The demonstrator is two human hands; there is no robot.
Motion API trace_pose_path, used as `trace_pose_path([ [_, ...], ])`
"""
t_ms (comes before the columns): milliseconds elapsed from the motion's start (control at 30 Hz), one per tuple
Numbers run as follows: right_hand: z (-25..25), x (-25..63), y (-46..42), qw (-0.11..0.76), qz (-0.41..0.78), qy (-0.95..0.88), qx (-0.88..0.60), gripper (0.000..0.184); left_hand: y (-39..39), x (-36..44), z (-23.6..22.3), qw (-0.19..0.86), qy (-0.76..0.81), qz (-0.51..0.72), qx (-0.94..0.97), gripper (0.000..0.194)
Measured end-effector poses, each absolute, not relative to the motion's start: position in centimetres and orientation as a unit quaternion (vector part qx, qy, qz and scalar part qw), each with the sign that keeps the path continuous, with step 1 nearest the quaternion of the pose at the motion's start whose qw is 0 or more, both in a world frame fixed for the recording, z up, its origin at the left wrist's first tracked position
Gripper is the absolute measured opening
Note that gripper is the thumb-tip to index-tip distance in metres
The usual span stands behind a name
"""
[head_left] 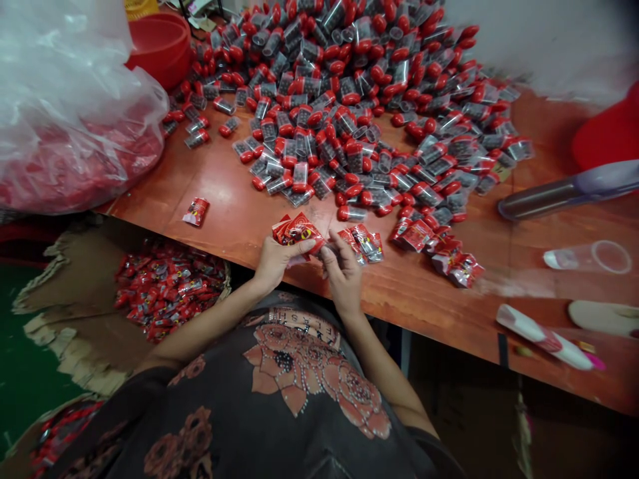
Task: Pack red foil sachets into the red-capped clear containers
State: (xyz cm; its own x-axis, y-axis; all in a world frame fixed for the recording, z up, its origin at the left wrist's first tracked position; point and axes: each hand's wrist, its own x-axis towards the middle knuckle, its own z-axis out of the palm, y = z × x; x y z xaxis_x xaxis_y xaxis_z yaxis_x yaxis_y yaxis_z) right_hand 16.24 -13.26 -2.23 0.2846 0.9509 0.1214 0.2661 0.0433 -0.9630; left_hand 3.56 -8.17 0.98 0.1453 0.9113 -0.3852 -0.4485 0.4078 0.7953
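In front of my body, at the table's near edge, my left hand [276, 261] is closed on a fanned bunch of small red printed packets [301, 230], its thumb across their front. My right hand [343, 269] is closed at the right corner of that bunch, with thumb and fingers pinched at a packet's edge. Just beyond the right hand lie a few filled red packets [368, 243]. Past them, a big heap of small clear tubes with red caps and dark contents [344, 120] covers the back of the table.
A cardboard box below the edge holds many filled packets [170, 286]. One packet [196, 211] lies alone at left, near a large clear bag of red packets [84, 146] and a red basin [162, 50]. At right are a clear cup [589, 257] and a white-and-red sealer-like tool [544, 336].
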Motion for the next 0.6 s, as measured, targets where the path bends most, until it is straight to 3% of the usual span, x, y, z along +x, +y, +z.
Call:
trace_pose_path([
  [167,-2.3,15.6,-13.4,0.523,0.281,-0.521,-0.614,0.040,-8.4,3.5,1.0,0.709,0.460,0.469,0.257,0.032],
  [400,-1.9,13.6,-13.3,0.580,0.433,-0.390,-0.569,0.032,-8.4,3.7,0.8,0.733,0.433,0.469,0.235,0.027],
  [600,-1.7,13.1,-13.1,0.611,0.407,-0.379,-0.564,0.029,-8.1,3.7,1.4,0.740,0.433,0.456,0.239,0.026],
])
